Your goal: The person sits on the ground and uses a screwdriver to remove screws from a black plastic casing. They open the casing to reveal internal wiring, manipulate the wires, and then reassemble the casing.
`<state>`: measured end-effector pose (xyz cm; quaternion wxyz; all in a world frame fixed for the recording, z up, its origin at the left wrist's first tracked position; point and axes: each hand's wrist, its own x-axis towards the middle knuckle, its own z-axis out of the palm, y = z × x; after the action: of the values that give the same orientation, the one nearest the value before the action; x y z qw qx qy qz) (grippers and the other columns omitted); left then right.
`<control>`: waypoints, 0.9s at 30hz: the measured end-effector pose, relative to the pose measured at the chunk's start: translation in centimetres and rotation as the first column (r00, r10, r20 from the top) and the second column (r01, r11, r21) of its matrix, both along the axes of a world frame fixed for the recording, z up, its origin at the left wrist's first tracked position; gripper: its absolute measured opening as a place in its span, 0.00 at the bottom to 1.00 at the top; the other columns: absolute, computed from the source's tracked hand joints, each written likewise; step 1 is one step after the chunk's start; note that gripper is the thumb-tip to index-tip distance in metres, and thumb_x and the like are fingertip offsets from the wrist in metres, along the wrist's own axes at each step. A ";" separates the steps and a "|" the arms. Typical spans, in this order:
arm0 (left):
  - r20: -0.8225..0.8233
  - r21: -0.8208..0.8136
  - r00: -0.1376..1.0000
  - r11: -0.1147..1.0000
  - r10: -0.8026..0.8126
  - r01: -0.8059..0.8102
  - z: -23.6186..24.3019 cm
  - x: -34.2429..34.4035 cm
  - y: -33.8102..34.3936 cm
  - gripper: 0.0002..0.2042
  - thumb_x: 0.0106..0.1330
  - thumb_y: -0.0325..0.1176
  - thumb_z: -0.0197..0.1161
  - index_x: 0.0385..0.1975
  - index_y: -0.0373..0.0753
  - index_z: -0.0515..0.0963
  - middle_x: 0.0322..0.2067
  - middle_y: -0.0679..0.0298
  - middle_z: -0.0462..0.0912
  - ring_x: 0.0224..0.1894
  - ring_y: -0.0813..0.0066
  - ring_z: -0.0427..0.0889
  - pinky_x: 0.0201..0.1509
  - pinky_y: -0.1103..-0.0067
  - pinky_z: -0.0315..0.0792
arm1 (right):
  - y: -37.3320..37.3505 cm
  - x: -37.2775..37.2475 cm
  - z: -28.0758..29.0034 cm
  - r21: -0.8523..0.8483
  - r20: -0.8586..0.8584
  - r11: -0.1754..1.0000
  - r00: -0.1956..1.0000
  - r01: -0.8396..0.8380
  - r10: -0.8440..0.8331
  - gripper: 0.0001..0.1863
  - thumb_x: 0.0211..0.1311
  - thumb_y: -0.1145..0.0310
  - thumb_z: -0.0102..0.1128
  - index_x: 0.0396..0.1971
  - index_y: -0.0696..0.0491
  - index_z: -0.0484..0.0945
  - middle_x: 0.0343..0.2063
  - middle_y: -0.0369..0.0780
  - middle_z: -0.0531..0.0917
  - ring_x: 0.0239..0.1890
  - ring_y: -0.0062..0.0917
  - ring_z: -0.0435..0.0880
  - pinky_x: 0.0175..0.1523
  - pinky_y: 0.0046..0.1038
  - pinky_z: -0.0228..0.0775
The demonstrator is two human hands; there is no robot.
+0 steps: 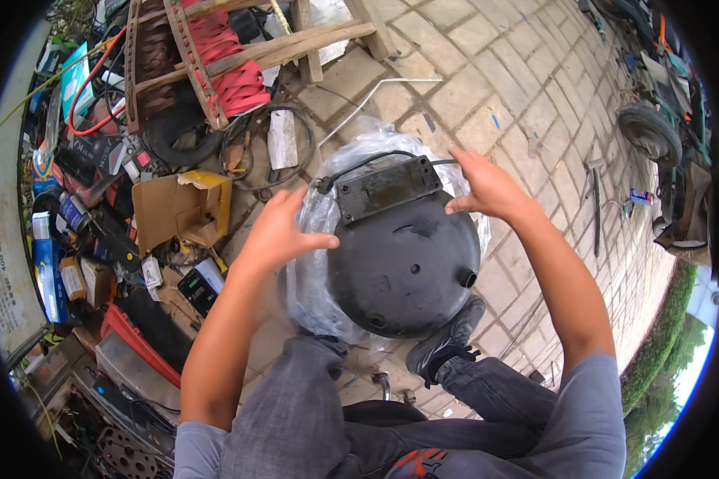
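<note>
A black, round, dome-like shell (403, 279) sits on crumpled clear plastic film (307, 291) between my feet. On its far part rests a black rectangular box (389, 190) that looks like a power adapter or charger, with a black cable (367, 162) running along its far side. My left hand (284, 227) is open at the left of the box, thumb stretched toward the shell's edge. My right hand (486, 188) is open at the right, thumb and fingers apart near the box's end. Neither hand grips anything. Whether the fingertips touch the film is hard to tell.
Paving bricks (535, 152) lie all around. A torn cardboard box (185, 209), a wooden frame with red straps (224, 68) and piled clutter stand at the left. A hammer-like tool (596, 203) lies at the right, near a small wheel (649, 132).
</note>
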<state>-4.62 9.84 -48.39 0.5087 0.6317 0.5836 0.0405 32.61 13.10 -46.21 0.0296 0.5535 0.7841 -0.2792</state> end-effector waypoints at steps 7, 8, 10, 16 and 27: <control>0.786 -0.612 0.190 0.783 0.588 0.113 1.0 -2.5 -7.4 0.63 0.39 0.84 0.47 0.64 0.28 0.64 0.51 0.61 0.75 0.41 0.76 0.73 0.46 0.76 0.69 | -7.6 -2.3 3.5 -0.781 -0.362 0.508 0.399 0.364 -0.842 0.16 0.51 0.70 0.75 0.35 0.57 0.75 0.19 0.31 0.74 0.16 0.13 0.70 0.19 0.17 0.59; 0.792 -0.609 0.148 0.783 0.592 0.125 1.1 -2.7 -7.8 0.63 0.40 0.84 0.48 0.65 0.28 0.63 0.51 0.61 0.75 0.41 0.75 0.72 0.46 0.75 0.69 | -8.2 -2.9 3.6 -0.801 -0.351 0.481 0.369 0.358 -0.860 0.16 0.51 0.70 0.75 0.33 0.56 0.74 0.17 0.31 0.74 0.15 0.13 0.69 0.18 0.17 0.58; 0.796 -0.604 0.083 0.783 0.599 0.146 1.2 -2.7 -8.6 0.63 0.40 0.84 0.49 0.65 0.28 0.63 0.51 0.60 0.75 0.42 0.75 0.71 0.46 0.74 0.68 | -9.2 -3.8 3.8 -0.823 -0.336 0.451 0.345 0.345 -0.877 0.15 0.51 0.70 0.75 0.30 0.55 0.74 0.15 0.30 0.73 0.14 0.12 0.68 0.17 0.17 0.55; 0.741 -0.670 0.052 0.742 0.669 -0.009 2.2 -3.1 -9.9 0.38 0.57 0.63 0.65 0.52 0.31 0.74 0.41 0.61 0.79 0.36 0.76 0.73 0.42 0.76 0.69 | -11.7 -7.3 4.3 -0.795 -0.349 0.496 0.404 0.350 -0.845 0.12 0.52 0.70 0.75 0.24 0.55 0.77 0.14 0.31 0.74 0.15 0.10 0.67 0.18 0.17 0.54; 0.075 -0.481 0.710 0.649 0.700 -0.589 -1.6 -6.2 -13.1 0.25 0.74 0.52 0.50 0.29 0.32 0.77 0.19 0.66 0.75 0.18 0.81 0.69 0.21 0.83 0.65 | -18.7 -19.1 0.8 -0.631 -0.295 0.639 0.626 0.440 -0.722 0.24 0.62 0.50 0.62 0.34 0.62 0.83 0.21 0.43 0.83 0.25 0.26 0.84 0.34 0.29 0.74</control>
<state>-10.87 -3.22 -49.97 0.6543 0.2432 0.6948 0.1734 13.49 -5.57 -45.44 -0.1381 0.6583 0.4264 -0.6048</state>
